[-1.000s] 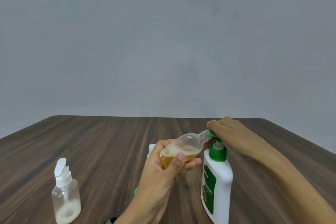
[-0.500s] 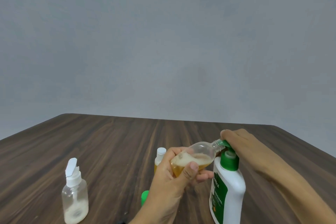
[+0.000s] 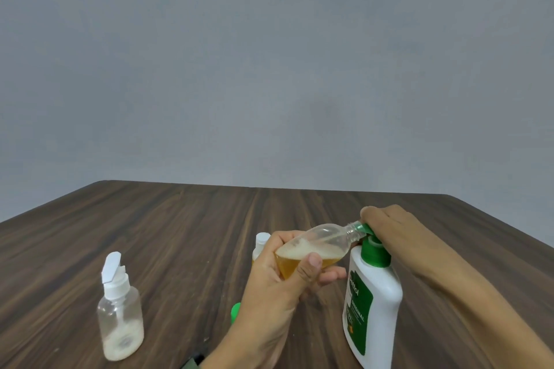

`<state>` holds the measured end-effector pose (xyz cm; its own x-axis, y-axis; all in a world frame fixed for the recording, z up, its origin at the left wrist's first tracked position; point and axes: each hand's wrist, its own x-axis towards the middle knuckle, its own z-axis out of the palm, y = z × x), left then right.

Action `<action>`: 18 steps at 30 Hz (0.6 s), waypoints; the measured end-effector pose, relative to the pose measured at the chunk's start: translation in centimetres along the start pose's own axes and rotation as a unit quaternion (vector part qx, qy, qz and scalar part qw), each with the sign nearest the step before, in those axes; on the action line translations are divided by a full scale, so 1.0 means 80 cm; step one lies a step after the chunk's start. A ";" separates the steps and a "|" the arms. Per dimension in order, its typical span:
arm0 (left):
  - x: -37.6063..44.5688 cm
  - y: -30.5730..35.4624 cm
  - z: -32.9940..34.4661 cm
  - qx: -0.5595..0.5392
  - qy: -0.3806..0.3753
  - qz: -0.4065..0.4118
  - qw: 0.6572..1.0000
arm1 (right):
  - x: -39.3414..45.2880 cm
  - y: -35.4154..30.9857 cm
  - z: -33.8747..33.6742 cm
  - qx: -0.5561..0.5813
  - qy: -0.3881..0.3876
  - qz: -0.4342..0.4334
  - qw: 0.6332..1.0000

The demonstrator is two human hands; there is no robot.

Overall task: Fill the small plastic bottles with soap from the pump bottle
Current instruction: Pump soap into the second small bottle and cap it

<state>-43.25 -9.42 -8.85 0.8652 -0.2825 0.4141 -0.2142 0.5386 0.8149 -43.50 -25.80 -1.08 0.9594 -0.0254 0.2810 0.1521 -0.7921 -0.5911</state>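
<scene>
1. Your left hand [image 3: 278,287] is gripping a small clear bottle [image 3: 317,246], with the thumb across its near side and the fingers curling underneath.
2. You are holding that bottle tilted, its open neck pointing up and to the right, touching the green spout of the pump bottle [image 3: 371,305].
3. Amber soap with a foamy top is sitting in the lower part of the small clear bottle, filling roughly half of it.
4. Your right hand [image 3: 392,231] is resting on top of the green pump head, fingers curling over it; how firmly it is pressing cannot be told.
5. The pump bottle is standing upright on the wooden table [image 3: 180,234], at the near right, white with a green label.
6. A second small bottle [image 3: 120,320] is standing at the near left, well apart from your hands, its white flip cap open and pale foamy liquid lying in its bottom.
7. A white-capped bottle [image 3: 261,244] is showing just behind your left hand, mostly hidden.
8. A green cap [image 3: 236,311] is lying on the table, just left of your left wrist.
</scene>
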 end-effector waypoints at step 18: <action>-0.002 -0.001 0.007 -0.013 0.005 -0.008 1.000 | 0.005 0.003 -0.012 0.045 0.006 -0.013 0.999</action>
<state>-43.62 -9.88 -8.73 0.8726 -0.2840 0.3974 -0.1889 0.5541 0.8107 -43.33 -26.59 -0.35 0.9518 -0.0139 0.3063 0.1981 -0.7347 -0.6488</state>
